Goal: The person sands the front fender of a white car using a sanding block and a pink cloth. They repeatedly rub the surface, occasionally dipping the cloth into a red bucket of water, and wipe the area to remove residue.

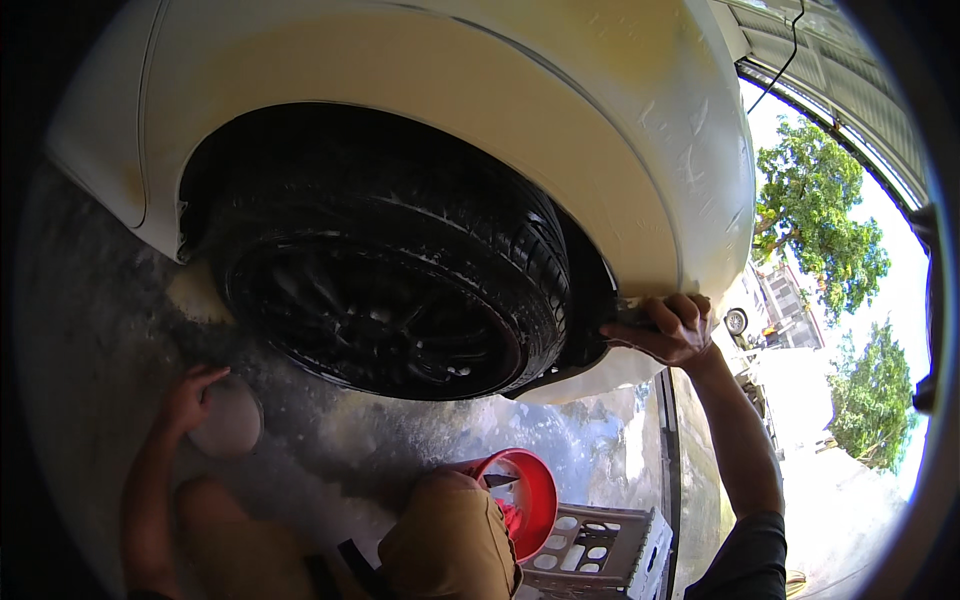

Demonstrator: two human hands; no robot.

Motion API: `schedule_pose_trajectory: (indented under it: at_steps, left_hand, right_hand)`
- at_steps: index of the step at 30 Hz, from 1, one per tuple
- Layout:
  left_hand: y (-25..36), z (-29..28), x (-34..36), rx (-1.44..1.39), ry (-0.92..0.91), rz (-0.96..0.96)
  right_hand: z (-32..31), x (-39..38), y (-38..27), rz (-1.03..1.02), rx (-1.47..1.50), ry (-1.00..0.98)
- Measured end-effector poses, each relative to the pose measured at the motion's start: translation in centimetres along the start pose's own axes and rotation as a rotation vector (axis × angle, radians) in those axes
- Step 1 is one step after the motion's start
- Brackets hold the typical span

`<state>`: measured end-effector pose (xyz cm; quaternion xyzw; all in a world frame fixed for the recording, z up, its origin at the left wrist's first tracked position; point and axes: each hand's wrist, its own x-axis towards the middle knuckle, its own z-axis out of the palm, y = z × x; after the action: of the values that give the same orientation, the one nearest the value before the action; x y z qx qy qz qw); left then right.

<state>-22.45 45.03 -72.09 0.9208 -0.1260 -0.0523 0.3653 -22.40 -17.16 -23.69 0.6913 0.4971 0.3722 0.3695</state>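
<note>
A black tyre [530,280] with a dark multi-spoke wheel [370,320] sits inside the arch of a pale cream car body [460,80]; white suds streak both. My right hand [675,330] is at the bumper edge right of the tyre, fingers curled round something dull that I cannot make out. My left hand [195,398] is low at the left, fingers bent together at the upper rim of a round grey object [230,425]; what they hold is unclear.
A red bucket [538,505] with red cloth inside stands below the wheel, beside a plastic step stool [590,550]. My bent knee [435,530] is left of the bucket. Trees [810,200], another vehicle's wheel [736,321] and a metal roof [850,90] show at the right.
</note>
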Motion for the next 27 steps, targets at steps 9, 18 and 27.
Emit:
schedule_pose_trajectory:
  at_steps: [9, 18, 27]
  left_hand:
    - [0.2, 0.3, -0.2, -0.007, 0.054, 0.084]
    - [-0.2, 0.5, -0.2, 0.019, 0.036, 0.034]
    - [-1.4, 1.5, -0.3, -0.038, 0.01, -0.015]
  right_hand:
    - [0.2, 0.0, -0.4, 0.07, 0.001, -0.027]
    - [0.4, -0.4, -0.4, -0.1, -0.003, 0.022]
    - [-2.6, -3.9, -4.9, 0.013, 0.036, -0.196]
